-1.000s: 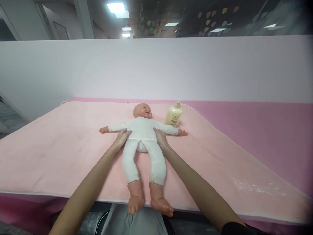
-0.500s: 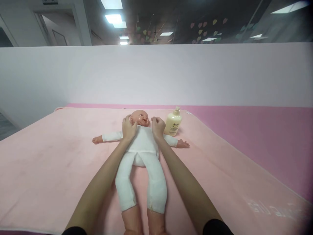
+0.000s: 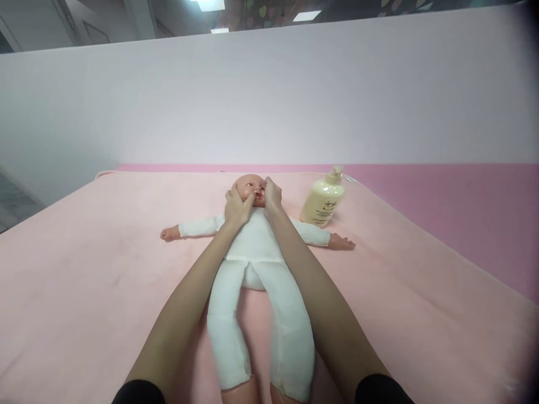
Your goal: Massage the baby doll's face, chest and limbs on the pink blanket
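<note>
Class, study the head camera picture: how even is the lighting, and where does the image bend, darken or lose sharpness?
Head view: soft, even light on the doll and blanket, faint shadows; corners darken and blur at the right edge; the partition's top edge bows from lens distortion.

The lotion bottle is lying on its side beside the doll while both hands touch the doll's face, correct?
Not quite. The head view shows the lotion bottle standing upright, tilted slightly, beside the doll. The left hand and right hand do touch the doll's face.
</note>
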{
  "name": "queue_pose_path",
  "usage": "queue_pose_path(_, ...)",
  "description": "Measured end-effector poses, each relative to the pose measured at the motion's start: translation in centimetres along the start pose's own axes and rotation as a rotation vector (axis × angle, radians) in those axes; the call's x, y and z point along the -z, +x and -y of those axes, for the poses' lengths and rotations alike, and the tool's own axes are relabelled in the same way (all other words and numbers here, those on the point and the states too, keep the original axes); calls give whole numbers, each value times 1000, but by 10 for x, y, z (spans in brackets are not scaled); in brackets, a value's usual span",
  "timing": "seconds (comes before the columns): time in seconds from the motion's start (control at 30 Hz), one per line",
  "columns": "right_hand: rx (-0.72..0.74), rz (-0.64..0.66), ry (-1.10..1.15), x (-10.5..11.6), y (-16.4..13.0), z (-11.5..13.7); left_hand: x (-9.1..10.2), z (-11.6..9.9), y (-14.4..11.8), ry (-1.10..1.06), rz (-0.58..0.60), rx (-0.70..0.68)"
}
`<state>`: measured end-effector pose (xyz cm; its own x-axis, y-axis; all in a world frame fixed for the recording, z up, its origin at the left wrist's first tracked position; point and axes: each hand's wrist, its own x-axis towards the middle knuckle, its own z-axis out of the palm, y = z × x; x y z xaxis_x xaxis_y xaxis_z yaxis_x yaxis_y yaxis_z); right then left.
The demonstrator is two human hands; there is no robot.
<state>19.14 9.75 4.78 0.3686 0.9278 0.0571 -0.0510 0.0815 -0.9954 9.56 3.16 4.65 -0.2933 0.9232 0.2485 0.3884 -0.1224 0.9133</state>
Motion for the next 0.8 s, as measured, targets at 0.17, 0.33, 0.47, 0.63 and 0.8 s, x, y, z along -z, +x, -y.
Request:
queue_pose_path(0.17, 250, 58, -185, -4, -26, 15, 0, 17, 15, -107, -179, -197)
queue_pose_path(0.33, 349, 64, -249, -1, -24, 7, -5, 11, 29, -206, -111, -303)
queue_pose_path(0.47, 344, 103, -195, 1, -11, -4, -8, 2, 46, -261, -72, -185)
queue_pose_path(0.63, 216, 145, 69, -4, 2, -12, -11, 11, 55, -373, -75, -212)
queue_pose_path(0.8, 91, 251, 326, -7, 1, -12, -13, 22, 56, -414, -68, -287)
